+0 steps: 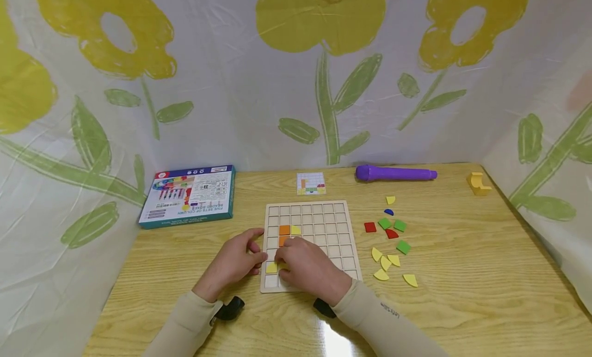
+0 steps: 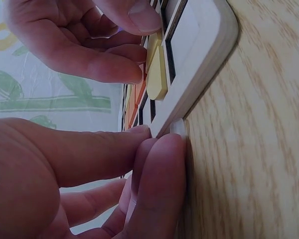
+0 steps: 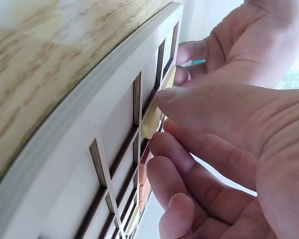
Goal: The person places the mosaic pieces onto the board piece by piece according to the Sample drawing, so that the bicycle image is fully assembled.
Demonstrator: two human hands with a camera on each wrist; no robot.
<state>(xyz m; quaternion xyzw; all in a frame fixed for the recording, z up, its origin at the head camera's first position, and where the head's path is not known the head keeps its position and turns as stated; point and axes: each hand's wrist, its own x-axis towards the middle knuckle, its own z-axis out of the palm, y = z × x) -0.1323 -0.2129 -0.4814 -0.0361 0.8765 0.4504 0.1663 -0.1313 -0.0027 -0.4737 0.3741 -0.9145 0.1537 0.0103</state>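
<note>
A square wooden grid board lies on the table. My left hand pinches its left edge between thumb and finger, as the left wrist view shows. Over the board's lower left part, my right hand holds a yellow quarter-circle piece between thumb and fingertips, low over a cell. Beside it, another yellow piece sits in the left column. Higher up are an orange square, a second orange square partly under my right hand, and a yellow piece.
Right of the board lie loose yellow pieces, green squares, red pieces and a blue half-circle. Behind the board is a pattern card. A purple stick, a yellow holder and a box stand farther back.
</note>
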